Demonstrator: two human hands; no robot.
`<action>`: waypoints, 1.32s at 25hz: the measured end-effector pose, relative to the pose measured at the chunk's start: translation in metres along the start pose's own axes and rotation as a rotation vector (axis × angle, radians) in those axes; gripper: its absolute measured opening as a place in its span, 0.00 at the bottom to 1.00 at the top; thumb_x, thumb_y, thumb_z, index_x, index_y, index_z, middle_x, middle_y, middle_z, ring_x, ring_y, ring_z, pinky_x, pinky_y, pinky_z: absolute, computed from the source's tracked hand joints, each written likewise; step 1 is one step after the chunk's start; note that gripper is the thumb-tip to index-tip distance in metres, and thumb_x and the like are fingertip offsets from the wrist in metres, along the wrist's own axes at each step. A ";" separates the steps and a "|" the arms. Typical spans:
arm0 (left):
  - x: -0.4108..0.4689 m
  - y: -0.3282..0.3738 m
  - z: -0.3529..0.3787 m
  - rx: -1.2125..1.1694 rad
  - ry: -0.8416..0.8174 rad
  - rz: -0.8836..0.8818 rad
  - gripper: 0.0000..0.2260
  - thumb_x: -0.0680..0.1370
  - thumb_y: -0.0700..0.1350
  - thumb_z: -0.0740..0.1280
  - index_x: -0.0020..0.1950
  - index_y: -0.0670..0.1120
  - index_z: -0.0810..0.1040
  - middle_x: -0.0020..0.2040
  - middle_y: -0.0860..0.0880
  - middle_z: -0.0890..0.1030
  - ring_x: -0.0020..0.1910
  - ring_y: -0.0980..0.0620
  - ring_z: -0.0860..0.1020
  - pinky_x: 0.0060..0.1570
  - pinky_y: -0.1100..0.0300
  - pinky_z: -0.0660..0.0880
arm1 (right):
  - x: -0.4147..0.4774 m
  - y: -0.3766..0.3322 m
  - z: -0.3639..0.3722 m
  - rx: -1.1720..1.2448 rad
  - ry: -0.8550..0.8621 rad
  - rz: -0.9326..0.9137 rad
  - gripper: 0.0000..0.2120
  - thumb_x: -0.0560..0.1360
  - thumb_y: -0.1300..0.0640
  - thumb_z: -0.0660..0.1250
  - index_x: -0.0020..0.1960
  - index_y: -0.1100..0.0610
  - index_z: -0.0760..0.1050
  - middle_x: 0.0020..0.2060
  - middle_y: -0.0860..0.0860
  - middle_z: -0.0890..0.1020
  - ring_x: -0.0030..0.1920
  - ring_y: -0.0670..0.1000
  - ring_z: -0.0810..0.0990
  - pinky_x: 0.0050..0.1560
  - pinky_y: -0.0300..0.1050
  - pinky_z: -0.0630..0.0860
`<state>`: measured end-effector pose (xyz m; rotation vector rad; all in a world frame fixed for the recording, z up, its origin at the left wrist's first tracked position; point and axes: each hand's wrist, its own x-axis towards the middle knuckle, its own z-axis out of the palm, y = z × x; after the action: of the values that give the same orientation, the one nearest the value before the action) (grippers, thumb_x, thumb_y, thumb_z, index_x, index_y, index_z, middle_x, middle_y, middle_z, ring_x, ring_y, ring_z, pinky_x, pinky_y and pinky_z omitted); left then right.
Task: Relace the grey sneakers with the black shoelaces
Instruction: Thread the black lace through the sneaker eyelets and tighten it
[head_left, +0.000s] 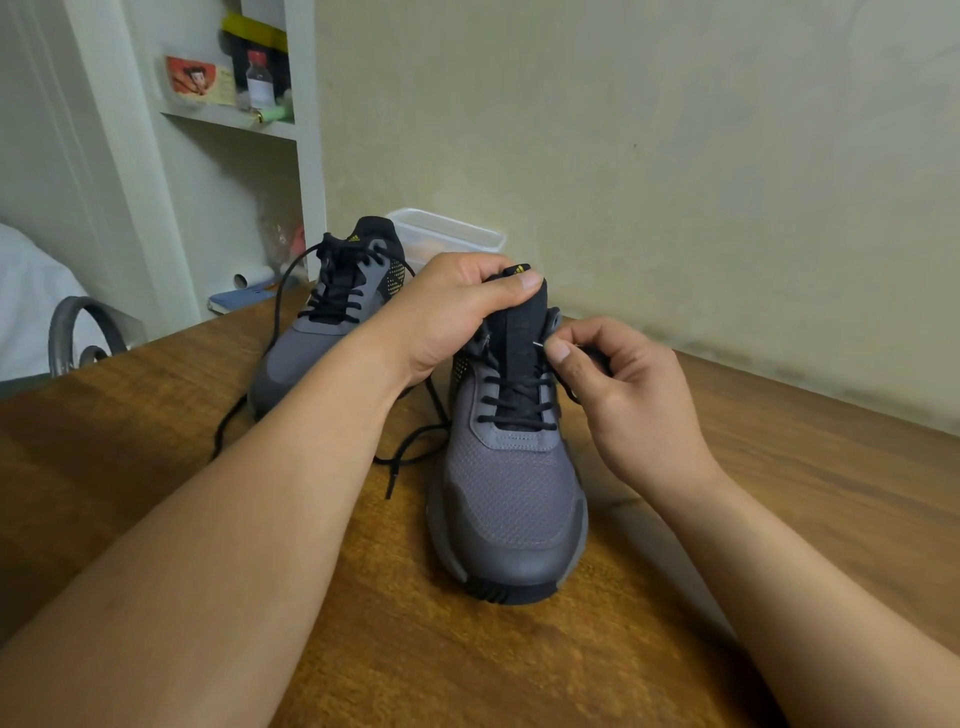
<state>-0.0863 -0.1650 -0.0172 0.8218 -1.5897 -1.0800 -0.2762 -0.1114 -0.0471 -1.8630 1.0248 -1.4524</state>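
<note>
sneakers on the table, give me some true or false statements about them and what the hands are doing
1. The left hand holds the tongue of the near sneaker. True.
2. The right hand rests flat on the table. False: it pinches a lace tip beside the near sneaker's upper eyelets.
3. The far sneaker lies on its side. False: it stands upright on its sole.
4. A loose lace end lies on the table between the two sneakers. True.
5. A clear plastic container stands behind the sneakers. True.
</note>
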 end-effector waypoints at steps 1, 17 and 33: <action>0.000 0.000 0.001 0.009 0.001 0.003 0.19 0.80 0.50 0.72 0.52 0.32 0.80 0.54 0.28 0.82 0.50 0.41 0.80 0.62 0.35 0.77 | 0.000 -0.001 0.001 -0.003 0.002 -0.005 0.04 0.82 0.61 0.70 0.49 0.59 0.82 0.37 0.47 0.84 0.38 0.43 0.78 0.44 0.39 0.75; 0.000 -0.003 -0.001 0.065 0.031 0.031 0.14 0.84 0.46 0.70 0.49 0.34 0.81 0.45 0.40 0.80 0.46 0.46 0.78 0.52 0.49 0.73 | -0.002 0.003 0.004 -0.061 0.017 -0.007 0.04 0.82 0.60 0.70 0.48 0.57 0.81 0.43 0.50 0.86 0.44 0.47 0.82 0.50 0.47 0.79; -0.001 -0.002 0.003 0.043 0.029 0.039 0.11 0.84 0.44 0.69 0.43 0.44 0.82 0.41 0.44 0.80 0.43 0.48 0.78 0.48 0.53 0.74 | -0.004 0.011 0.011 -0.091 0.074 -0.036 0.03 0.79 0.53 0.70 0.47 0.49 0.79 0.41 0.48 0.83 0.44 0.53 0.82 0.51 0.65 0.79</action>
<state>-0.0885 -0.1638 -0.0194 0.8283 -1.6033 -1.0046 -0.2690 -0.1148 -0.0608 -1.9130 1.1141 -1.5291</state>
